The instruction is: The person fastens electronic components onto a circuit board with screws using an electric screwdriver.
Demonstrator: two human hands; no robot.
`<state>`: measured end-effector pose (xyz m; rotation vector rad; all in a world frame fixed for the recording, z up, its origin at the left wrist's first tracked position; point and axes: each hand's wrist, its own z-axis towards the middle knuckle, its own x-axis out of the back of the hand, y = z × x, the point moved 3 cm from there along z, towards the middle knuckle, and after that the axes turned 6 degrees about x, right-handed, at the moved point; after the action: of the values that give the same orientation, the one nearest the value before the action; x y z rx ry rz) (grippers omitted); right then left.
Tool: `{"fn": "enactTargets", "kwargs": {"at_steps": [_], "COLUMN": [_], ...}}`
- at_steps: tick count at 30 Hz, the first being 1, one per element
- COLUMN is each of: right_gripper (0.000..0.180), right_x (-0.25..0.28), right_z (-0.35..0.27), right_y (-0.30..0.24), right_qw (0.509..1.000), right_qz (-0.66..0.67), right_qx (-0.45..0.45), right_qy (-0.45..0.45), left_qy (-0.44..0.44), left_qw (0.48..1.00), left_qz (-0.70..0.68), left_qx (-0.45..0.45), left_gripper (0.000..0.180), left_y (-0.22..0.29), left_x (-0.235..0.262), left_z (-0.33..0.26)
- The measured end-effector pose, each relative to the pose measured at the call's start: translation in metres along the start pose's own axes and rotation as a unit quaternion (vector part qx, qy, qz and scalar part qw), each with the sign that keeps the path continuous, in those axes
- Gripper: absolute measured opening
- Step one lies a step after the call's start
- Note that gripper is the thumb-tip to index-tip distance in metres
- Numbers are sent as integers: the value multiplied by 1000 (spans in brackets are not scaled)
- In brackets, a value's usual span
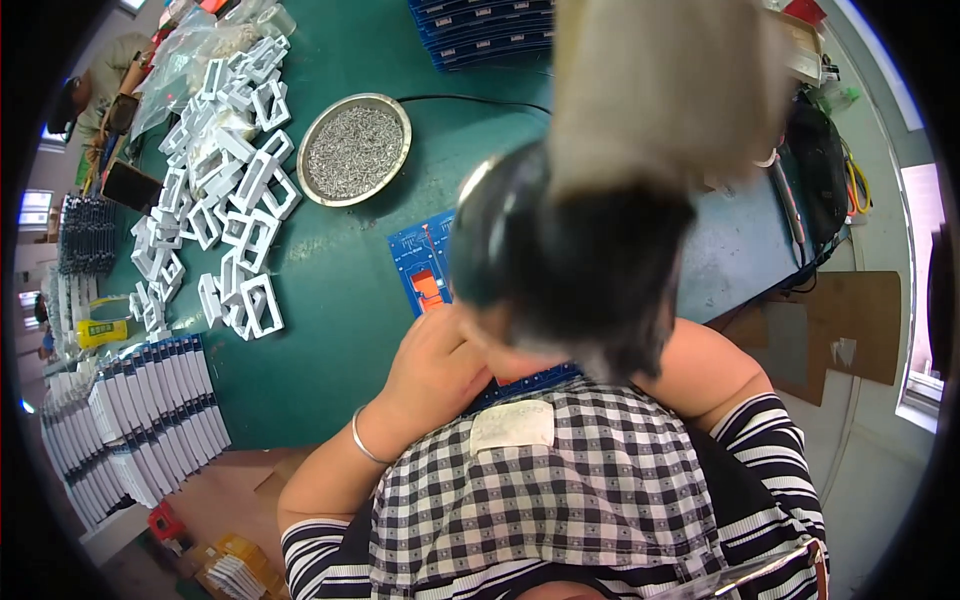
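A blue circuit board [418, 250] with orange-red patches lies on the table in front of my body. My left hand [440, 355] is bent around the board's left side, its fingers curled inward and partly covered. Close to the camera hangs a large blurred thing [600, 240], beige above and black below; its kind cannot be made out. It hides most of the board and my right hand. Only my right forearm [710, 370] shows, reaching in toward the board from the right.
A metal bowl of small screws or pins [355, 150] stands beyond the board. White rectangular plastic frames [235, 200] are heaped at left. Stacked boards with white parts [150, 420] stand at the near left, blue boards [480, 30] at the back. A pen-like tool [788, 205] lies at right.
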<state>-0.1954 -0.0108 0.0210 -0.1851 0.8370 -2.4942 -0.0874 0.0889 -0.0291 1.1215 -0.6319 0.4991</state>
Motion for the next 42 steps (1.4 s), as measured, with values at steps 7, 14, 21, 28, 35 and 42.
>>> {"fn": "enactTargets", "kwargs": {"at_steps": [7,14,21,28,35,42], "right_gripper": [45,48,55,60,62,62], "right_x": [37,67,66,55,57,65], "right_z": [-11,-14,-15,-19,-23,-29], "right_y": [21,3,-13,-10,-11,-6], "right_qw": [936,937,946,935,935,939], "right_qz": [191,192,186,247,263,252], "right_qx": [-261,-182,-179,-187,-171,-173], "right_qy": [137,229,196,170,167,159], "left_qy": [-78,-105,9,8,11,-13], "left_qw": [995,989,995,997,996,990], "left_qz": [47,94,22,34,62,124], "left_qx": [-37,-34,95,72,58,70], "left_gripper": [15,15,15,19,21,21], "left_y": [8,12,-13,-19,-17,-14], "left_x": [-14,-14,22,11,5,0], "left_z": [4,6,13,18,25,28]}}
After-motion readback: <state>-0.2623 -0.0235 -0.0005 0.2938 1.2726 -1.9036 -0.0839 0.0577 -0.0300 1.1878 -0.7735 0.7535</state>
